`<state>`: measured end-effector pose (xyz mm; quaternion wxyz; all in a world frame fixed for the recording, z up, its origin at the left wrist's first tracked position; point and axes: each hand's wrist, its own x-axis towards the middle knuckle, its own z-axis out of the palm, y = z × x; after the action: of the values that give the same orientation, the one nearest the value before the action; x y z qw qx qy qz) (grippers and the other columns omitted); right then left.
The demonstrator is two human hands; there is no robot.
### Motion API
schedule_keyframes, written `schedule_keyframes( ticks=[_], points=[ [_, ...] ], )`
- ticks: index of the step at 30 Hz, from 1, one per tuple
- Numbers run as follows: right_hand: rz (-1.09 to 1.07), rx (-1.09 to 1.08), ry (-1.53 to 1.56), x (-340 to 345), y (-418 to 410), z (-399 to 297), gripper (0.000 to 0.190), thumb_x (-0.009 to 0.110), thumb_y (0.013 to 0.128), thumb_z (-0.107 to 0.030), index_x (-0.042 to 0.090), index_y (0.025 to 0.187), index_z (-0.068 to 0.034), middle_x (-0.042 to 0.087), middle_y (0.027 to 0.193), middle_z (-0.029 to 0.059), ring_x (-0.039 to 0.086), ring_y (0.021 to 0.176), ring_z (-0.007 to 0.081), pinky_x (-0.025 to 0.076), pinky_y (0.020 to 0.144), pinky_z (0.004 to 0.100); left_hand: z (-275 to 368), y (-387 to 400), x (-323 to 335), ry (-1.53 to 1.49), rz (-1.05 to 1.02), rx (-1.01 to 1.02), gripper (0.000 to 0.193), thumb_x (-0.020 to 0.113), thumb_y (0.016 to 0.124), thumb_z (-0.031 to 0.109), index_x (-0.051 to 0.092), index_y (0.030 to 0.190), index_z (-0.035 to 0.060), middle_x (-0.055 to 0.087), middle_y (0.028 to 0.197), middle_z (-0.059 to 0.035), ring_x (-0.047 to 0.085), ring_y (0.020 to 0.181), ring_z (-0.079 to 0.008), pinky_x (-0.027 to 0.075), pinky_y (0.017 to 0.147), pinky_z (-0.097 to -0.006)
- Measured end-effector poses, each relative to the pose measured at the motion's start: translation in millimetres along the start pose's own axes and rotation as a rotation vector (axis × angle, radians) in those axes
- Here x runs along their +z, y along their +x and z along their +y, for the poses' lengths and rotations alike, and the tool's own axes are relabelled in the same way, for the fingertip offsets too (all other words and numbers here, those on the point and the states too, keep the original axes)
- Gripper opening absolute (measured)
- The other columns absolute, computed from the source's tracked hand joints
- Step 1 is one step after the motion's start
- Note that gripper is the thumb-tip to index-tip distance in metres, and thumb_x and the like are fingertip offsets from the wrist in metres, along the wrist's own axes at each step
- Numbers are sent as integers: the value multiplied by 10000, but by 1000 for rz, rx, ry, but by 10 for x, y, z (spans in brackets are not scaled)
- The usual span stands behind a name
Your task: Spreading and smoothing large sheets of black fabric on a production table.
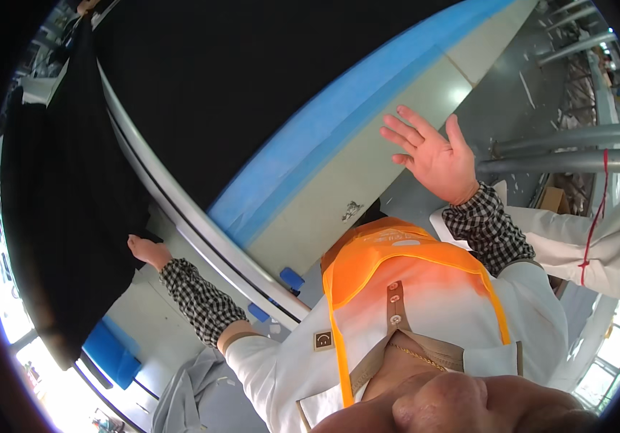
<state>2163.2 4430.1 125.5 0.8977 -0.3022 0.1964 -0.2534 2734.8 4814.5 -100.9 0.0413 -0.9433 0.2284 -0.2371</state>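
Observation:
My left hand (148,252) is closed on the edge of a black fabric sheet (66,216), which stretches up along the left side in folds. My right hand (433,154) is raised over the pale tabletop margin (342,195), palm up and fingers spread, with nothing in it. Beyond it, more black fabric (207,97) lies flat across the table. A light blue strip (337,113) shows between this flat fabric and the pale margin.
A white metal rail (147,178) runs along the table's left edge. Another person's hand (87,6) is at the top left, by the fabric's far end. Grey metal pipes (569,159) and white cloth (602,238) tied with red cord (594,233) are on the right. Grey fabric (185,395) lies below.

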Motion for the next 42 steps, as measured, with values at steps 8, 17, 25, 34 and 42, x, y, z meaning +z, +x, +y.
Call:
schedule_keyframes(
  ticks=[8,17,25,34,42],
  points=[
    [-7,-98,46,-380,-71,-229,393,420,1025,-346,502,1272,-52,624,1143,90,558,1084,228,419,905,338,1108,307,-1034,-1251,2,-332,227,615,873,33,641,1081,-55,664,1075,-139,607,947,-224,473,889,-333],
    [694,-216,-272,-1686,-634,-652,201,546,987,-249,561,868,-88,605,821,23,543,754,115,429,689,248,3056,1035,-1612,-1345,-137,-401,386,609,949,126,557,1223,-140,625,1215,-184,591,1039,-238,446,938,-317],
    [1069,-377,-490,-2702,-715,-1428,289,542,988,-284,597,789,-81,628,759,7,543,680,69,418,613,221,4715,1649,-1494,-1538,-239,-658,494,525,901,68,454,1356,-111,608,1158,-197,586,959,-303,454,897,-393],
    [1179,-352,-596,-5167,-469,-3975,279,520,986,-254,583,805,-50,612,763,16,531,672,81,432,610,240,7671,2113,-2460,-1540,-21,-583,452,468,884,47,499,1289,-151,607,1215,-244,600,976,-300,460,853,-374],
    [865,767,-2075,-8096,-2059,-3838,231,607,800,-243,697,653,-89,694,834,174,663,849,299,529,770,430,10990,2122,-3490,-1602,-57,-605,412,555,962,180,544,1239,-124,570,1300,-223,562,1117,-314,416,990,-335]
  ],
)
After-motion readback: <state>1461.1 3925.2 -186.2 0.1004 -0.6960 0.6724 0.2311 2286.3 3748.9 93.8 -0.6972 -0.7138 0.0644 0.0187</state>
